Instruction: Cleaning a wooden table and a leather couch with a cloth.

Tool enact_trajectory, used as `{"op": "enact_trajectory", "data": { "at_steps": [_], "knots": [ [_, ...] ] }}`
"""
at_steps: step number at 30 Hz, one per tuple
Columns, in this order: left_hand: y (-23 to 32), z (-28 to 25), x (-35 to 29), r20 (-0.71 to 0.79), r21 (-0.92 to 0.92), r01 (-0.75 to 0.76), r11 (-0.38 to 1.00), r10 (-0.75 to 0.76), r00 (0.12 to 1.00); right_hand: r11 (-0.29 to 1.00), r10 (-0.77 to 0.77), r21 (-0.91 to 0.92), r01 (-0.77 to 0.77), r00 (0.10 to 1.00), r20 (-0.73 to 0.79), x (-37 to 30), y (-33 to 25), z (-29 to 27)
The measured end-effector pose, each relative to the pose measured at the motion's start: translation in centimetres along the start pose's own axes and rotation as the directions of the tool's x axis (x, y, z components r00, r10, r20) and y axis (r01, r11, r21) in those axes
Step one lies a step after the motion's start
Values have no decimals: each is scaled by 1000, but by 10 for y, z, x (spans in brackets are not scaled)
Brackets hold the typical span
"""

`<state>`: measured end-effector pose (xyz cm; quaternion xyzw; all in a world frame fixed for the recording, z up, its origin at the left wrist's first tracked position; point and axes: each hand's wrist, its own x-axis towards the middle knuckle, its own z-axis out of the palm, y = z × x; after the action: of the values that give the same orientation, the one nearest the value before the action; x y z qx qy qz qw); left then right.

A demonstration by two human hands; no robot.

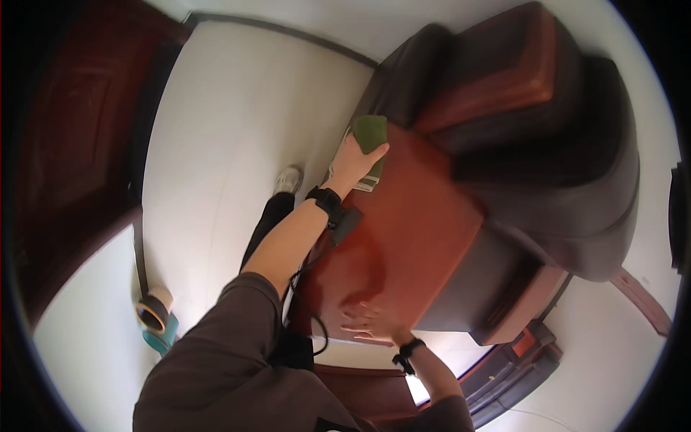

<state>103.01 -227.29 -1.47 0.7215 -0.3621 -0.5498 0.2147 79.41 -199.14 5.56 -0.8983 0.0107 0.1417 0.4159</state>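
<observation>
My left hand is closed on a folded green cloth with pale striped edges, held against the far left end of a glossy reddish-brown table. The thumb lies over the cloth; most of the other fingers are hidden. Nearer me, my right hand rests with fingers spread on the tabletop by its near end, and nothing is in it. Each wrist wears a black band, and a dark box-shaped device with a cable sits by the left one.
Dark padded armchairs with reddish wood trim crowd the table's far and right sides. A dark red door stands at the left. On the pale floor are a round beige container and a teal object. Another dark seat is at lower right.
</observation>
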Motion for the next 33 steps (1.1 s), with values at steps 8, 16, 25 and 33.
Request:
{"op": "enact_trajectory", "data": {
  "at_steps": [8, 16, 25, 33],
  "knots": [
    [32, -12, 62, -14, 62, -134, 989, 135, 991, 220, 352, 163, -962, -77, -933, -71, 49, -343],
    [45, 12, 89, -170, 243, -290, 925, 335, 927, 221, 307, 135, -966, -62, -950, -130, 67, -403],
    [123, 39, 160, -370, 472, -266, 841, 462, 806, 233, 293, 333, -914, -261, -920, -133, 93, -411],
    [126, 14, 208, -203, 362, -489, 793, 579, 789, 184, 209, 267, -946, -228, -951, -132, 97, -410]
  ]
}}
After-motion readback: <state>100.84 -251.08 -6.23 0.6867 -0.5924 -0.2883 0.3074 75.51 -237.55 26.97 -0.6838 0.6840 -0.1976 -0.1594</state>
